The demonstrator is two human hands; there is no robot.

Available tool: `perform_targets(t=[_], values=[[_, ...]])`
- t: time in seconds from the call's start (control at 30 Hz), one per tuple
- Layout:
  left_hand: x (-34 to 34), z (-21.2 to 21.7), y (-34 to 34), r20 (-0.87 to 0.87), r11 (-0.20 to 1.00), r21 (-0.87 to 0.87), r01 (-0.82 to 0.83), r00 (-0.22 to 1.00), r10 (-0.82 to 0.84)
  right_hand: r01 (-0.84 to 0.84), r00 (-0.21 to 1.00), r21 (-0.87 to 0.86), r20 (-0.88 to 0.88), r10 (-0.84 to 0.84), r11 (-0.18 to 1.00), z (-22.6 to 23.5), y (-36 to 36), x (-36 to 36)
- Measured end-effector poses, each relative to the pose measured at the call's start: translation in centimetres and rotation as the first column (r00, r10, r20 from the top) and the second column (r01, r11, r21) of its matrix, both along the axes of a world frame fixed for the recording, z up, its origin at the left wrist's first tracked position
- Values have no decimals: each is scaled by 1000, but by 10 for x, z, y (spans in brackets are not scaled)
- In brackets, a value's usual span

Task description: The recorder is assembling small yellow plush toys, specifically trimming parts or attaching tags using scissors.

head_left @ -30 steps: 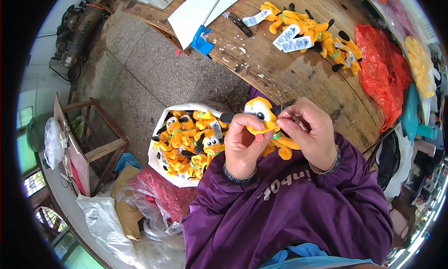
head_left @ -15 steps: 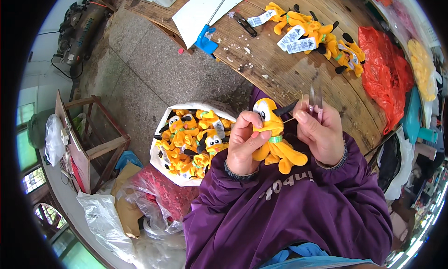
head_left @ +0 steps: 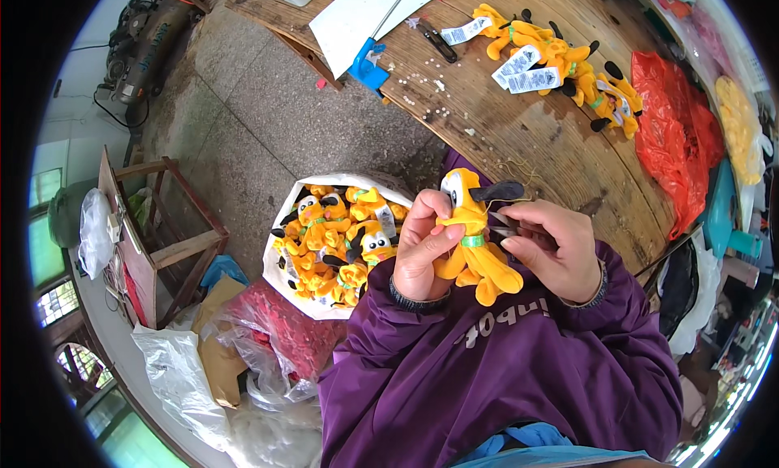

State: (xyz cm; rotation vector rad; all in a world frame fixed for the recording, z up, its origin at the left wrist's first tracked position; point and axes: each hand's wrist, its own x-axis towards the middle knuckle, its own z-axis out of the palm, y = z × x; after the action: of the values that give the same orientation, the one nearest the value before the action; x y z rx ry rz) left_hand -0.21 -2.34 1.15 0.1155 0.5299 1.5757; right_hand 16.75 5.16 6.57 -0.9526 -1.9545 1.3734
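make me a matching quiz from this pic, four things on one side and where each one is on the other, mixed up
Things:
1. yellow plush dog with green collar
2. white sack of plush dogs
3. red plastic bag
4. tagged plush dogs

Places:
A. far part of the wooden table
B. on the floor, left of the hands
C. held in the left hand
D. right end of the table

Pairs: 1-C, 2-B, 3-D, 4-A

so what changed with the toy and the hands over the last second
The right hand, raised beside the toy half a second ago, has come back down against the yellow plush dog with a small metal tool at its neck. The left hand kept its grip on the dog, which now sits more upright. The white bag of plush dogs and the tagged ones on the wooden table stayed put.
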Motion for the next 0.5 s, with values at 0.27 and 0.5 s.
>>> perform_targets(t=[0.27, 0.5], values=[[4, 8, 2, -21, 998, -60, 2, 1000, -3, 5, 1000, 130, -24, -2, 992, -3, 0, -6], [4, 4, 0, 5, 999, -27, 36, 999, -36, 41, 997, 117, -66, -33, 992, -8, -1, -6]])
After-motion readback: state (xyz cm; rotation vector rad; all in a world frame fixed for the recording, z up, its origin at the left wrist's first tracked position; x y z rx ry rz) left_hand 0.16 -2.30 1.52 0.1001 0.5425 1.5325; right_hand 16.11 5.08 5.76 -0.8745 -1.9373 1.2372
